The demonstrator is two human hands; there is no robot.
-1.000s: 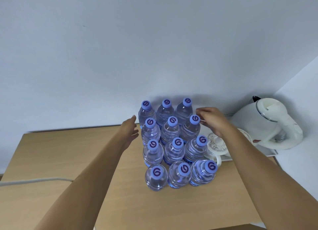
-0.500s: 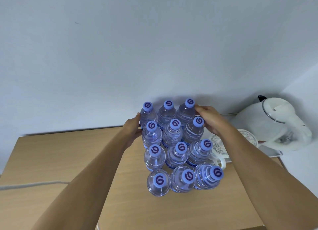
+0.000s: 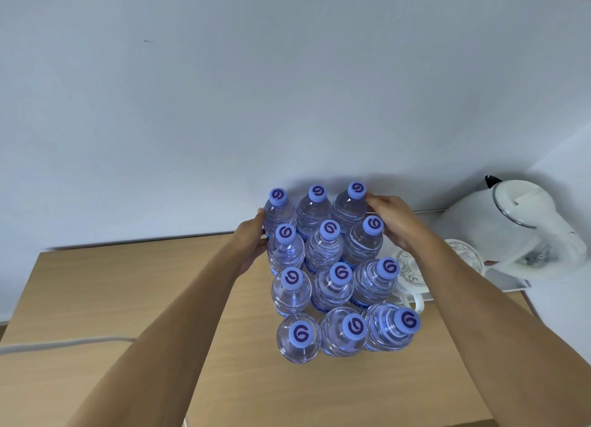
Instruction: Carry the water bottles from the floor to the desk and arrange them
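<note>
Both my hands have closed in on the far end of the pack since a second ago, when they hovered apart from it with fingers loose. Nearest to me, my bare forearms reach out over the wooden desk (image 3: 134, 286), one on each side of the water bottles (image 3: 332, 276). Twelve bottles stand upright on the desk in a block, three across and four deep, all with blue caps bearing a dark swirl. At the near row, the left bottle (image 3: 299, 337) shows its cap almost straight on, and the near right bottle (image 3: 391, 326) leans a little to the right. A pale cable (image 3: 64, 343) lies across the desk at the near left.

Farther along, my left hand (image 3: 251, 244) presses its palm and fingers flat against the left side of the two farthest bottles in the left column. My right hand (image 3: 395, 220) is curled against the right side of the two farthest bottles in the right column, thumb toward the far cap. Just right of the block sits a white patterned cup (image 3: 412, 276) on a white tray (image 3: 515, 284), and beyond it a white kettle (image 3: 511, 228) in the far right corner. A plain wall (image 3: 256, 91) rises behind everything.
</note>
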